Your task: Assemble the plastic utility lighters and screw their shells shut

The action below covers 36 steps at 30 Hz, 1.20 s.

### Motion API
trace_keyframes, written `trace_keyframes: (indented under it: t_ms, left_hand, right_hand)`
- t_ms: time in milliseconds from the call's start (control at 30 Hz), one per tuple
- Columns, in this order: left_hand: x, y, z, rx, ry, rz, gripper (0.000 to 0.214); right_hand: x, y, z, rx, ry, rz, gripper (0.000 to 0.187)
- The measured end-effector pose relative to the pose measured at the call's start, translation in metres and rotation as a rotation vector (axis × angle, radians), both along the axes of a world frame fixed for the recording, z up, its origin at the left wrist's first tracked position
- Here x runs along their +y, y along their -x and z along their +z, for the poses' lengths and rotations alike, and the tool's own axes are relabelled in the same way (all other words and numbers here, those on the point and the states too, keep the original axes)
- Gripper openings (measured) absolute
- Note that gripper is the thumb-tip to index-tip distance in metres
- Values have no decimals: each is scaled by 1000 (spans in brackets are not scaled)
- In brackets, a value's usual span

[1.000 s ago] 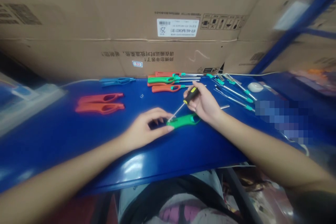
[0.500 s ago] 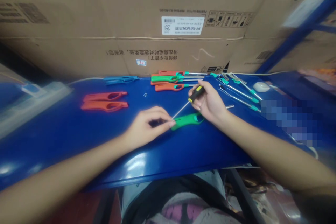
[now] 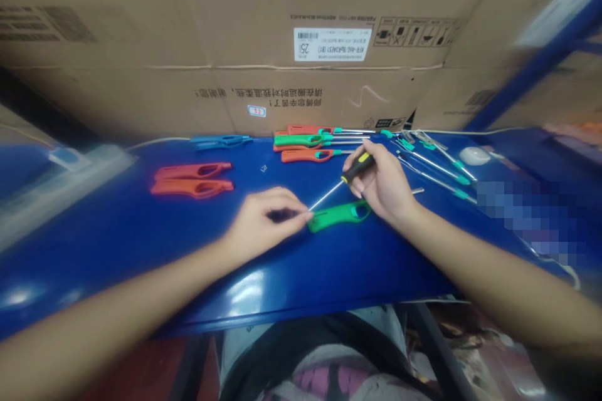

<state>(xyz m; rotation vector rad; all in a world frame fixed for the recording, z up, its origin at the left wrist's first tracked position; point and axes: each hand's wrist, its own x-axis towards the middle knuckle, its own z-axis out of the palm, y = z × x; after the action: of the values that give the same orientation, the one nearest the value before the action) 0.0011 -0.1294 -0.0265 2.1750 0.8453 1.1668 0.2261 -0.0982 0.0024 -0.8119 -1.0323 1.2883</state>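
Note:
My right hand (image 3: 383,178) is closed around the black and yellow handle of a screwdriver (image 3: 357,168). The metal shaft slants down to the left, and its tip reaches the fingertips of my left hand (image 3: 270,219). Thumb and forefinger of that hand pinch together at the tip; whatever is between them is too small to make out. Just right of the pinch, a green lighter (image 3: 336,217) with a long handle lies on the blue table (image 3: 263,269). Its metal rod shows partly beyond my right wrist.
Orange-red lighter shells (image 3: 192,178) lie at left, blue shells (image 3: 221,141) behind them. Several assembled lighters (image 3: 305,155) are stacked at the back. Metal rods with teal ends (image 3: 437,163) and a white rounded object (image 3: 474,155) lie at right. A large cardboard box (image 3: 254,6) walls off the back.
The whole view has shifted slightly. Both hands, the screwdriver and the green lighter keep nearly the same positions relative to each other.

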Motion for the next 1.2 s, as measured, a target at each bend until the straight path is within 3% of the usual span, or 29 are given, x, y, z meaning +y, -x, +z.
trace_keyframes:
  t_ms: [267,767,1067,1200]
  left_hand:
    - [3,2,-4,18,44,50,10]
    - [6,7,-3,172,-165,-53,8]
    - [6,9,-5,251,-181,-65,10]
    - [6,10,-5,368,-223,-84,15]
  right_hand:
    - [-5,1,-1,-62,-101,-54,38]
    - [-11,2,-4,-111,-192,-64,30]
    - [-23,4,1,-318,-472,-96,28]
    - [-35,1,4,-457,-653,6,18]
